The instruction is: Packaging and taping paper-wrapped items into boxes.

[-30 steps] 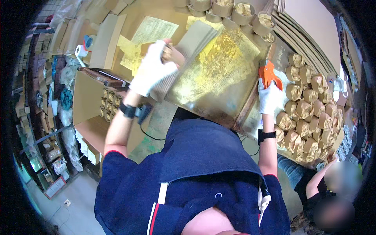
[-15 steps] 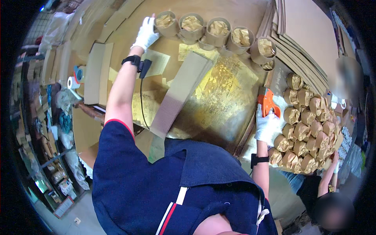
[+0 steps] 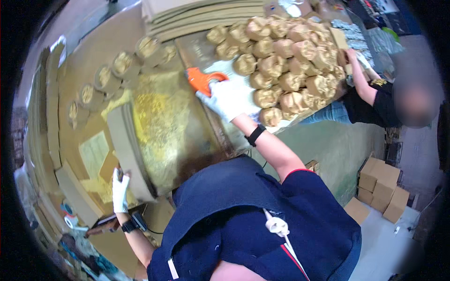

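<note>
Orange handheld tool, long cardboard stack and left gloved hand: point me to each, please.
Orange handheld tool (image 3: 200, 83): head view, on its orange body.
Long cardboard stack (image 3: 126, 147): head view, midway along its upper face.
Left gloved hand (image 3: 120, 190): head view, middle of the white glove.

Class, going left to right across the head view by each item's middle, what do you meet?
White tape roll, pale sheet, stacked cardboard strips, orange tool, paper-wrapped bundles, brown cardboard boxes.
</note>
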